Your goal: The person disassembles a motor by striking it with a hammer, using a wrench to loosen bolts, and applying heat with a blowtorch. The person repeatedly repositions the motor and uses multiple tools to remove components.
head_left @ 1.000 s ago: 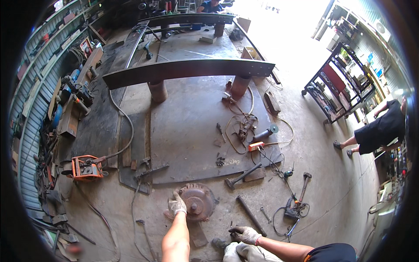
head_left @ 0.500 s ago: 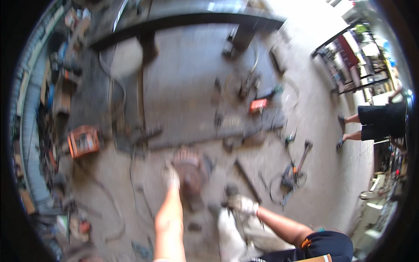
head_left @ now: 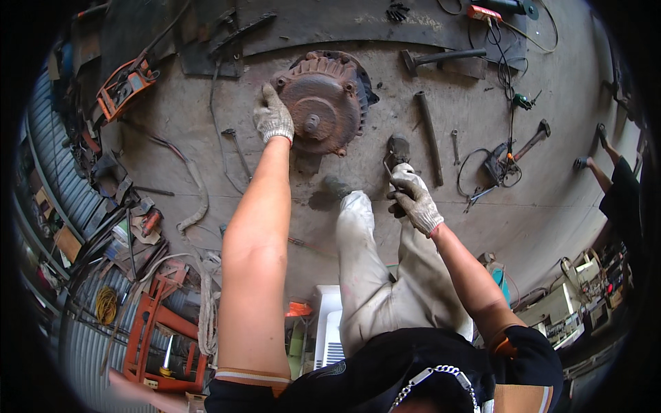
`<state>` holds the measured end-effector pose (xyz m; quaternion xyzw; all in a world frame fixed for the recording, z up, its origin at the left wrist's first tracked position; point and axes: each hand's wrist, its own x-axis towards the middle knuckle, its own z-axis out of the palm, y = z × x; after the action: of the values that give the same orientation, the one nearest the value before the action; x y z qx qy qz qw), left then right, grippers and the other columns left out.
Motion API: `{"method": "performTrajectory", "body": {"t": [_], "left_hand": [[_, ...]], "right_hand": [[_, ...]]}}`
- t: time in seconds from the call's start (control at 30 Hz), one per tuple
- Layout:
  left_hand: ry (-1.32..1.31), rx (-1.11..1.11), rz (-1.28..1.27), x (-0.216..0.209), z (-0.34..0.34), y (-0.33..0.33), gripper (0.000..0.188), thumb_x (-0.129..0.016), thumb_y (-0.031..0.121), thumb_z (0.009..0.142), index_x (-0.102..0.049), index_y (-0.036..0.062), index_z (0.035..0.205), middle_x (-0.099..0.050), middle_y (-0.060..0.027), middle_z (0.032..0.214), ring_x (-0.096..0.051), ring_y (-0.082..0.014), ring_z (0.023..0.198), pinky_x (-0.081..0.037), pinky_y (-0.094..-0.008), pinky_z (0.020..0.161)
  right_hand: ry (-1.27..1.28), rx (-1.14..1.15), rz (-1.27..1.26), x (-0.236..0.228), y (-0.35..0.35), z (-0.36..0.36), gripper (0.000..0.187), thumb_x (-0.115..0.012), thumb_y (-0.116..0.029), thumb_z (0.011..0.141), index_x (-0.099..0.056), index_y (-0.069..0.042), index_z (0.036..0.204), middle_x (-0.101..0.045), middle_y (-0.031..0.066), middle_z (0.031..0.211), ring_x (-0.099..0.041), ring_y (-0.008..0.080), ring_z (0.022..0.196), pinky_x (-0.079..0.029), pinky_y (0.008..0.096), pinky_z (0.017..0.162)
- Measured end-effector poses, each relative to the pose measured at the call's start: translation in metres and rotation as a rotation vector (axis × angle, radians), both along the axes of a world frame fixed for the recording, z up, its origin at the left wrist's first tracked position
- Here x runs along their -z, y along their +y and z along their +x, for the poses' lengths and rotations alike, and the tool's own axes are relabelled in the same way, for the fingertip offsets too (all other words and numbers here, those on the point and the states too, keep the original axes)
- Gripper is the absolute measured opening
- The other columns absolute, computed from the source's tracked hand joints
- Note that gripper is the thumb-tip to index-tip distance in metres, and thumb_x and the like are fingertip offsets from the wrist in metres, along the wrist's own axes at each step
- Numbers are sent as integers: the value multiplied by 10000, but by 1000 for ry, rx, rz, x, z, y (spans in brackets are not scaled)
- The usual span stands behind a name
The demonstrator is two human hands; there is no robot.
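In front of me on the concrete floor is a rusty, round, finned motor housing (head_left: 322, 103) with a shaft stub at its centre. My left hand (head_left: 273, 115), in a knitted work glove, grips its left edge; some of the fingers are hidden. My right hand (head_left: 414, 201), also gloved, is closed round a thin dark rod-like tool (head_left: 389, 172) above my right knee. Only a short length of the tool shows, so its kind is unclear. Right of the housing lie a dark metal bar (head_left: 429, 138) and a small wrench (head_left: 455, 147).
A hammer (head_left: 441, 58) lies at the far edge by a steel plate (head_left: 330, 27). Another hammer (head_left: 533, 139) and a coiled cable are at right. An orange machine (head_left: 127, 88) stands at left, a hose (head_left: 200, 189) nearby. Another person's legs (head_left: 602, 175) show at right, a blurred arm (head_left: 148, 396) lower left.
The view has tilted down, so the housing sits higher in the picture. My left hand stays at its left edge; my right hand remains near my right leg.
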<state>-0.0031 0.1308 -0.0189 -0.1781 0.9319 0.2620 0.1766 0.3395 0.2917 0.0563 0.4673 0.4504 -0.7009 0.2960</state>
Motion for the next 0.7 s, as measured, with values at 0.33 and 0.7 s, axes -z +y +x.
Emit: {"method": "performTrajectory", "body": {"t": [0.33, 0.7], "left_hand": [[-10, 17, 9, 0, 2, -1, 720, -431, 612, 1017, -654, -33, 1247, -671, -256, 1243, -617, -411, 1189, -454, -436, 1021], [11, 32, 35, -7, 1, 3, 659, -426, 565, 1040, -654, -25, 1227, -682, -246, 1221, -628, -408, 1161, -467, -442, 992]], "right_hand": [[-82, -150, 42, -19, -7, -20, 386, -623, -262, 983, -622, -15, 1279, -698, 119, 967, -665, 169, 784, -540, 325, 732], [105, 93, 281, -27, -118, -57, 266, -591, -243, 1003, -666, -33, 1148, -676, 94, 825, -646, 169, 743, -519, 336, 734]]}}
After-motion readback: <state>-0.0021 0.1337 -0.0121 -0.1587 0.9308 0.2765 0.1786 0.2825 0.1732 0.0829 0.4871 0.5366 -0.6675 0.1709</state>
